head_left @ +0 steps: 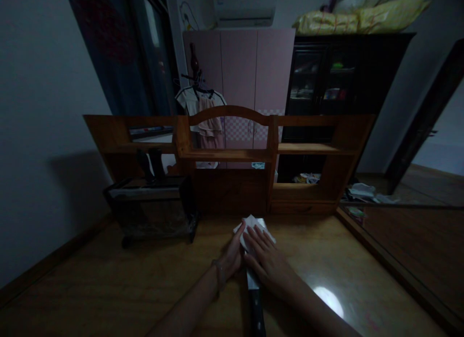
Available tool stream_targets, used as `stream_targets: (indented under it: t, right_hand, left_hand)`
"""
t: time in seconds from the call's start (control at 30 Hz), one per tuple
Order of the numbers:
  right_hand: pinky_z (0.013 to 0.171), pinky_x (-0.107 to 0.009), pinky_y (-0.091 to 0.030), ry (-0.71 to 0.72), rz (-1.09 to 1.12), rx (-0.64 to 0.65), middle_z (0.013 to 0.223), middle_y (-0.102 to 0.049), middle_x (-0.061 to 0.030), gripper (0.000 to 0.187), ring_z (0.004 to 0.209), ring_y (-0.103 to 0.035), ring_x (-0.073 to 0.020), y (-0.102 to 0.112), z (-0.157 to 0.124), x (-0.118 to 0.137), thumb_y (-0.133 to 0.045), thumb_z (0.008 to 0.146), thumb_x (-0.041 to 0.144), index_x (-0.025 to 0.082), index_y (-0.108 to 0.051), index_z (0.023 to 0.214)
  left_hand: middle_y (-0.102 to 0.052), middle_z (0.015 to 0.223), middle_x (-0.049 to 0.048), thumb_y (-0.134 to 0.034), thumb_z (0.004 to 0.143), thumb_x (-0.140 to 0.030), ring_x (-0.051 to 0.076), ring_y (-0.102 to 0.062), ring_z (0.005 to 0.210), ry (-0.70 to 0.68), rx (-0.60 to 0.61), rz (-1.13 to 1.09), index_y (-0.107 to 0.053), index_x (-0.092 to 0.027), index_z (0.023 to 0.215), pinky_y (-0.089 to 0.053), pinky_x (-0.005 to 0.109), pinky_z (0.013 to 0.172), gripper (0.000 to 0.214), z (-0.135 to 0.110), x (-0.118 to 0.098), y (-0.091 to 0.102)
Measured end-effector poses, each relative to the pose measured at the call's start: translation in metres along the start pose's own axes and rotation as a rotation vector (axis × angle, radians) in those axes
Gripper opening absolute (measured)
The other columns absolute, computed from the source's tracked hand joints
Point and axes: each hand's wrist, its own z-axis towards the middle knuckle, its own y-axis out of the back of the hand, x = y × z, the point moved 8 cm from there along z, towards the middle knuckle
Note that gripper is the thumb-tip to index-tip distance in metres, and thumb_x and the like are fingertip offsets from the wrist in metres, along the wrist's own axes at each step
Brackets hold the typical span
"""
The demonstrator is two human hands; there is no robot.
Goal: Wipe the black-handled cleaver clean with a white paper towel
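A knife (253,280) with a black handle points away from me above or on the wooden table, its handle towards the bottom edge. A folded white tissue (251,222) covers much of its blade, and a bright end of the blade shows beyond. My left hand (234,255) closes on the tissue and blade from the left, thumb on top, other fingers mostly hidden. Across the tissue lies my right hand (266,257), fingers stretched out flat and pressing on it, thumb apart over the blade. Whether the knife touches the table I cannot tell.
A dark knife block or rack (152,206) with black handles sticking up stands at the left on the table (203,284). A wooden shelf unit (232,155) runs along the back edge. A raised wooden rim (384,259) borders the right side.
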Motion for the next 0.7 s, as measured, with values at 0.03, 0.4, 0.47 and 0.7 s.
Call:
stream_targets:
  t: [0.03, 0.4, 0.47, 0.7]
  right_hand:
    - [0.120, -0.049, -0.018, -0.004, -0.003, 0.003, 0.159, -0.014, -0.0005, 0.058, 0.147, -0.009, -0.0238, 0.000, 0.000, -0.001, -0.030, 0.099, 0.051, 0.028, -0.018, 0.152]
    - [0.120, -0.048, -0.021, -0.124, -0.026, -0.070, 0.159, -0.014, -0.0049, 0.065, 0.147, -0.006, -0.0245, -0.001, -0.002, -0.023, -0.032, 0.098, 0.053, 0.020, -0.018, 0.152]
    - [0.119, -0.049, -0.022, -0.141, -0.006, -0.095, 0.159, -0.014, -0.0058, 0.066, 0.147, -0.006, -0.0259, -0.001, -0.002, -0.025, -0.032, 0.098, 0.053, 0.020, -0.018, 0.152]
    - [0.119, -0.048, -0.022, -0.174, 0.063, -0.116, 0.159, -0.011, -0.0066, 0.067, 0.147, -0.005, -0.0250, 0.002, -0.001, -0.028, -0.031, 0.098, 0.053, 0.017, -0.016, 0.152]
  left_hand:
    - [-0.070, 0.111, 0.0156, -0.054, 0.090, -0.055, 0.028, -0.063, 0.113, 0.007, 0.013, -0.008, -0.065, -0.009, 0.118, -0.039, 0.039, 0.107, 0.055, -0.001, -0.001, -0.003]
    - [-0.066, 0.124, 0.0120, -0.054, 0.091, -0.046, 0.025, -0.054, 0.124, -0.056, 0.031, 0.100, -0.064, -0.010, 0.122, -0.025, 0.035, 0.116, 0.048, -0.012, -0.009, -0.015]
    - [-0.066, 0.124, 0.0123, -0.053, 0.090, -0.051, 0.027, -0.054, 0.125, 0.023, 0.044, 0.135, -0.063, -0.011, 0.124, -0.028, 0.038, 0.114, 0.054, -0.015, -0.002, -0.016]
    - [-0.066, 0.123, 0.0107, -0.047, 0.090, -0.061, 0.028, -0.050, 0.129, 0.044, 0.037, 0.250, -0.060, -0.015, 0.130, -0.029, 0.040, 0.113, 0.062, -0.017, 0.004, -0.010]
